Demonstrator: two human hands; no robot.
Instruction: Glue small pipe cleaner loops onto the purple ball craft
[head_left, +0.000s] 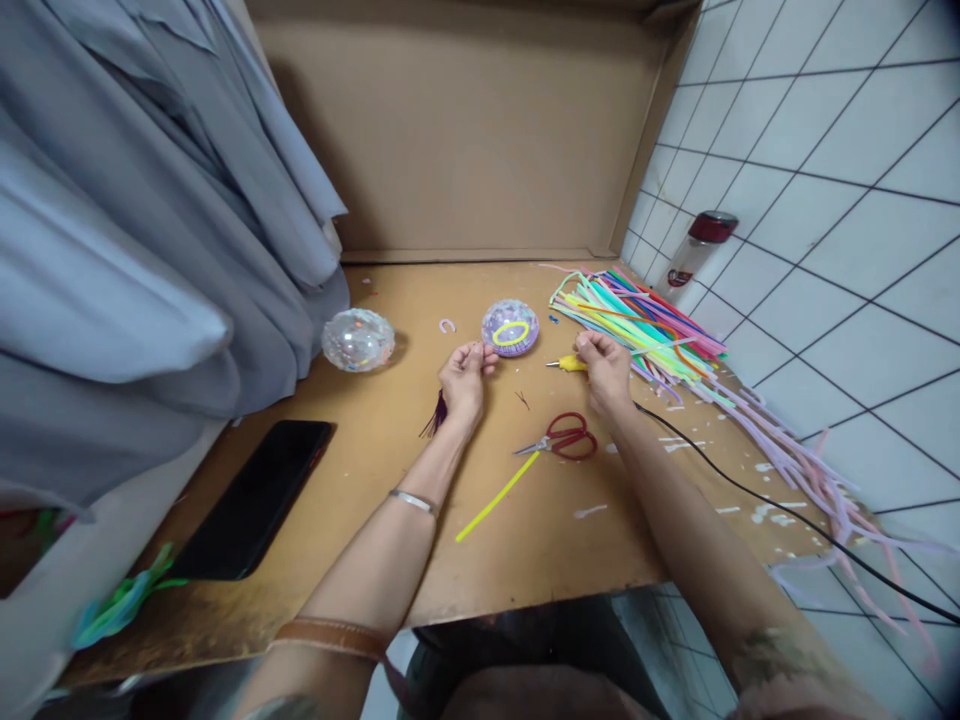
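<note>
My left hand [465, 380] is closed in a pinch beside a clear ball with purple filling [499, 318]. Its fingertips meet the ball's lower left edge, and what is between them is too small to tell. A yellow ring [511, 333] shows on the ball's front. From under that hand a dark purple tassel [436, 415] sticks out. My right hand [606, 368] is closed around a yellow tool [573, 363], whose metal tip points left toward the ball. Below both hands lie red-handled scissors [570, 437] and a yellow strip [496, 497].
Another clear ball [358, 340] sits at the left, behind a black phone [255, 500]. Colourful fuzzy sticks [637, 320] are piled at the right beside a red-capped bottle [697, 250]. A black cable [720, 468] runs under my right forearm. Grey cloth [187, 200] hangs at the left.
</note>
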